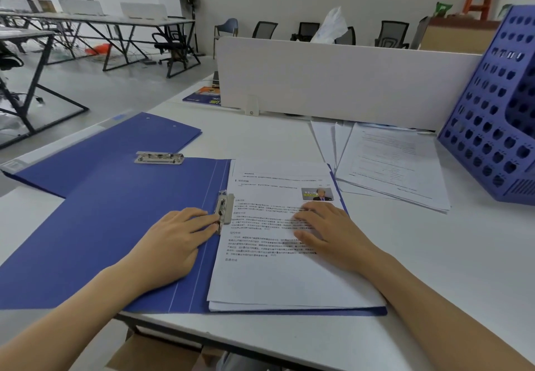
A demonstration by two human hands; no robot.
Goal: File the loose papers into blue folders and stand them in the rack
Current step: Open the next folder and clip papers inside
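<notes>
The one head-worn camera sits above the near edge of the counter (275, 136) and looks forward and down across it, close enough that the left grip (176, 240) and right grip (333, 234) reach in from 7 and 5 o'clock. Its wide lens also takes in the rack (492, 139) at 2 o'clock, the divider panel (333, 81) at 12 and the office floor (130, 81) at 10.

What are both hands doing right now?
Left hand: open, fingertips touching the folder clip.
Right hand: open, pressing flat on the papers.
</notes>
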